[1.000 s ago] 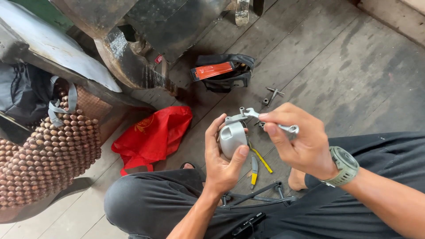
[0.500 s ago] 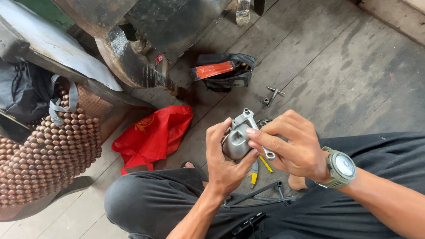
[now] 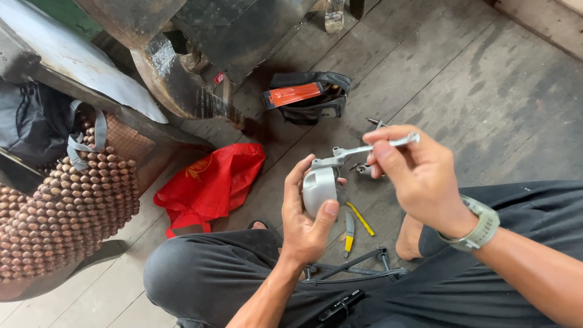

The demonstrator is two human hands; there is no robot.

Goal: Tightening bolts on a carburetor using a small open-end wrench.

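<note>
From the head camera, the person sits on a wooden floor point(image 3: 473, 79) with knees up. The left hand point(image 3: 303, 218) is wrapped around a small grey metal part point(image 3: 319, 188), with the thumb pressed on its front. The right hand point(image 3: 419, 176) pinches a thin silver wrench point(image 3: 373, 146) between the fingers. The far end of the wrench sits on top of the grey part, just above the left hand.

Under both hands, on the floor, lie a yellow-handled tool point(image 3: 362, 218) and a second small tool point(image 3: 348, 231). A green watch point(image 3: 480, 225) is on the right wrist. To the left of the left hand lies a red bag point(image 3: 212, 182). Beyond the hands sits a black pouch point(image 3: 316, 97) with an orange piece on it. Far to the left is a brown beaded seat cover point(image 3: 61, 212).
</note>
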